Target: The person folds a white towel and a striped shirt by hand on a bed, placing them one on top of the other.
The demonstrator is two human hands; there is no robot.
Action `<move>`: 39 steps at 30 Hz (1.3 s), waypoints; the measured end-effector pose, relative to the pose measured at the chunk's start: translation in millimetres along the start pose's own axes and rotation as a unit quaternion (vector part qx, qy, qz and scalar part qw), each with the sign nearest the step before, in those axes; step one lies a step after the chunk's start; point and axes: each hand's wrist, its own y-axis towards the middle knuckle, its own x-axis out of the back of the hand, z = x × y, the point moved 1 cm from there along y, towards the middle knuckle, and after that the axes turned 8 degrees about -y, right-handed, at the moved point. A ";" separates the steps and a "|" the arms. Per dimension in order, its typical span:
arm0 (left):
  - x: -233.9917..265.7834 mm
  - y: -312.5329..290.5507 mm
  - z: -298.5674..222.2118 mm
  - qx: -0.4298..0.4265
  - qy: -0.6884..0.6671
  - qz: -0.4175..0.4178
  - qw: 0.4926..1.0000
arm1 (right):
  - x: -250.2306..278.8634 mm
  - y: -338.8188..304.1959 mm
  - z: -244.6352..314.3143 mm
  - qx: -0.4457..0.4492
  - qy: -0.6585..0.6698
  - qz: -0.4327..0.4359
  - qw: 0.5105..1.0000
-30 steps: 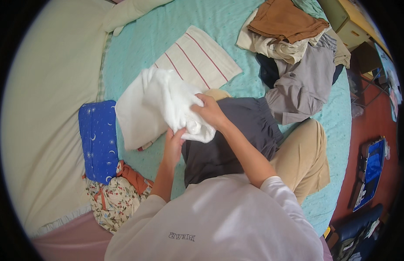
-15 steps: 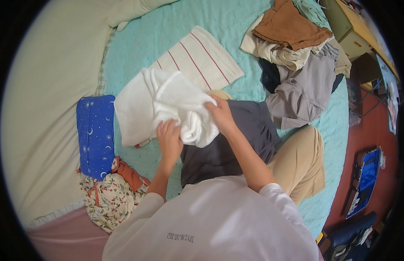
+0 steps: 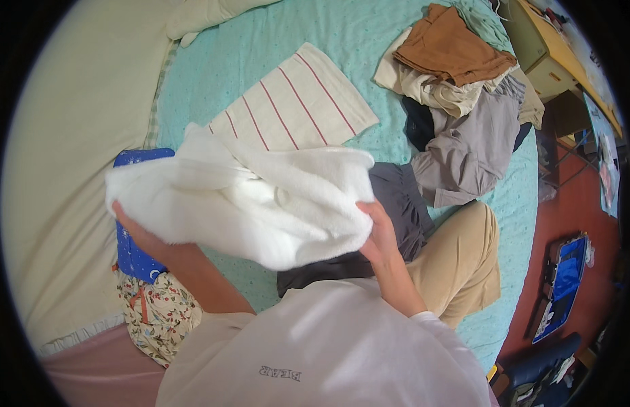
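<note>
A white fluffy cloth (image 3: 261,217) is stretched between my two hands above my lap, its surface creased and partly folded over. My left hand (image 3: 140,229) grips its left end, with most of the fingers hidden behind the fabric. On the opposite end, my right hand (image 3: 381,234) pinches the edge between thumb and fingers. Beneath and beyond the white cloth lies a cream cloth with red stripes (image 3: 298,102), flat on the bed. Dark grey clothing (image 3: 400,197) lies over my lap, partly covered by the white cloth.
The bed has a turquoise cover (image 3: 261,68). At the right sits a pile with brown clothing (image 3: 454,47) and grey clothing (image 3: 467,149). A blue moon-patterned pillow (image 3: 135,261) and floral fabric (image 3: 162,312) are at the left. An open case (image 3: 562,288) is on the red floor.
My hands have moved apart, the left one far to the left and the right one slightly right and down. The bunched white cloth is now spread wide, covering part of the blue pillow.
</note>
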 end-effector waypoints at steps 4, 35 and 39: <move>81.7 30.8 74.6 -0.389 0.687 0.256 0.557 | 21.3 -21.9 -13.0 -0.038 -0.028 -0.030 0.998; 13.9 -125.6 155.1 -0.013 0.442 0.386 0.810 | 2.9 22.6 -1.5 0.113 -0.423 -0.037 0.898; 18.0 -129.9 153.4 -0.043 0.475 0.435 0.764 | -5.4 14.1 5.7 0.059 -0.371 -0.060 0.925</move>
